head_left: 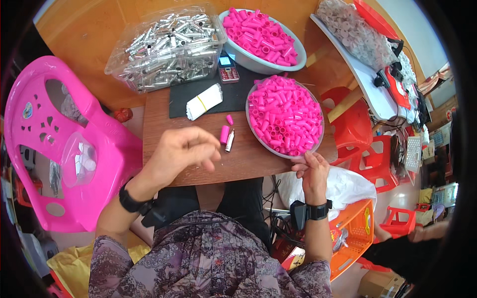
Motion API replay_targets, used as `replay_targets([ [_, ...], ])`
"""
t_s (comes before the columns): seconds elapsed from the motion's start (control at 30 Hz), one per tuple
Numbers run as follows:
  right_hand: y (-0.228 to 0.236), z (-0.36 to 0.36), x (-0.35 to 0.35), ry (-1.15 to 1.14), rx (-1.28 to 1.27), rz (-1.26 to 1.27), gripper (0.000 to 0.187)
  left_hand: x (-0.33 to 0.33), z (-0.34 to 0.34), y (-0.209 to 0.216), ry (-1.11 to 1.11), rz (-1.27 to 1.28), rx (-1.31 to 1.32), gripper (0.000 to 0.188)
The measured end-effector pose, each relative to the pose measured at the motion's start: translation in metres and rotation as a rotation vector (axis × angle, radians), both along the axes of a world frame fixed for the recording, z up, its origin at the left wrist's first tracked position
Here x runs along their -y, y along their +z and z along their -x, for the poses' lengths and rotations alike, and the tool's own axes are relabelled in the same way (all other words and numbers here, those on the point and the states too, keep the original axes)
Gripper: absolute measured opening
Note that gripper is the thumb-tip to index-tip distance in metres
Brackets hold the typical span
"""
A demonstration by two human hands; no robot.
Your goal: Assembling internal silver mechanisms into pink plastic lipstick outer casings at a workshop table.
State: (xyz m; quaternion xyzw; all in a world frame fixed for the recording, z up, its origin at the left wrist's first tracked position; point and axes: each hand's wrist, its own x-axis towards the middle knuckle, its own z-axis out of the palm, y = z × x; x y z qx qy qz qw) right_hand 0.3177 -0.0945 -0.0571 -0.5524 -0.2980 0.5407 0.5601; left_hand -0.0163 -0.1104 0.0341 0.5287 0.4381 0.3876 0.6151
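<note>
My left hand [186, 151] hovers over the near left part of the brown wooden table [238, 164], fingers loosely bent and apart, nothing visible in them. Just right of its fingertips lie a magenta tube [224, 134], a small magenta cap [229, 119] and a slim silver-and-white tube part [230, 141]. At the table's front edge, my right hand [313, 171] has its fingers partly spread beside the near rim of a round bowl [250, 121] heaped with small pink caps [285, 114]. Whether its fingertips touch the rim I cannot tell.
Behind stand a clear bin [117, 64] of silver tubes and a pale basin [298, 62] of pink tubes. A banded white bundle [204, 102] and a phone [228, 69] lie near a dark mat. A pink chair [99, 149] stands left, an orange crate [357, 238] right.
</note>
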Motion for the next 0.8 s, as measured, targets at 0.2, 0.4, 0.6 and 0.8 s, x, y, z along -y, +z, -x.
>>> replay_targets([
  [0.2, -0.003, -0.003, -0.006, -0.086, -0.010, 0.028, 0.013, -0.043, -0.006, -0.044, 0.098, -0.128, -0.164, 0.019],
  [0.4, 0.001, -0.011, 0.007, -0.100, -0.009, 0.037, 0.014, -0.079, -0.027, -0.054, 0.091, -0.337, -0.444, 0.017],
  [0.6, 0.008, -0.010, 0.009, -0.090, 0.011, 0.038, 0.019, -0.161, -0.071, -0.074, 0.121, -0.882, -0.741, 0.022],
  [0.8, 0.031, -0.023, 0.014, 0.079, 0.328, 0.157, 0.032, -0.200, -0.090, -0.080, -0.023, -0.870, -1.018, 0.034],
])
